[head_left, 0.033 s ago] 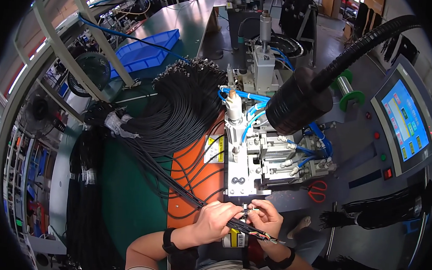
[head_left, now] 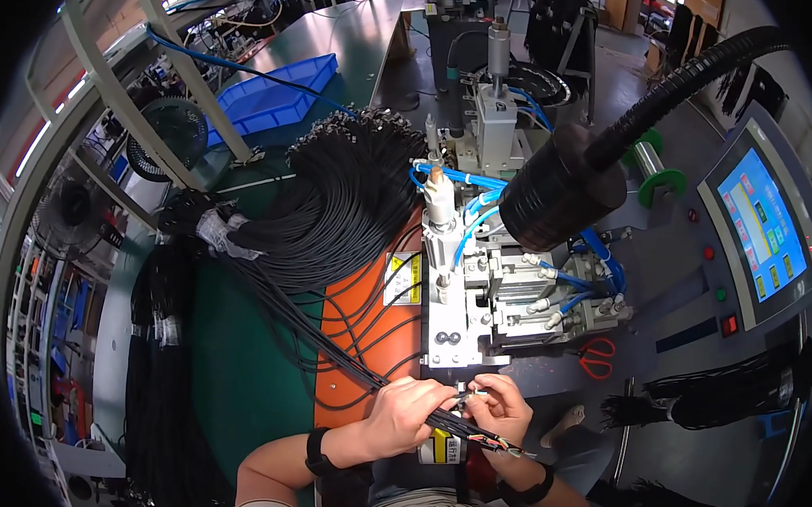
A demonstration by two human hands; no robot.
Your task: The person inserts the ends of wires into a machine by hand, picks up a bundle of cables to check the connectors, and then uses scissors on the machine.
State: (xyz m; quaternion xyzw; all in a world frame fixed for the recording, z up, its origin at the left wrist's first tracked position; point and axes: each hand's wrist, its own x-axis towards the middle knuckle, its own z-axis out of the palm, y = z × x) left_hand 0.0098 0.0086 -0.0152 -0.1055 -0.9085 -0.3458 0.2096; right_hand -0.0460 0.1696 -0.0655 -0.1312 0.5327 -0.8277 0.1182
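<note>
My left hand (head_left: 404, 413) is closed around a bundle of black cables (head_left: 329, 349), just below the front of a metal machine (head_left: 453, 325). Stripped coloured wire ends (head_left: 497, 444) of the bundle stick out past it, below my right hand (head_left: 505, 409). The fingers of my right hand are pinched close to the left fingertips. Between the two hands sits a small pale piece (head_left: 462, 400), too small to name, at the end of a cable. Up and to the left, the cables run back to a large coiled heap of black cable (head_left: 325, 213).
A black lamp (head_left: 561, 190) on a flexible arm hangs over the machine. At the right stands a touch screen (head_left: 761, 222) with buttons beside it. Red-handled scissors (head_left: 596, 358) lie right of the machine. A blue tray (head_left: 276, 100) is on the far green table; more cable bundles (head_left: 711, 398) hang at right.
</note>
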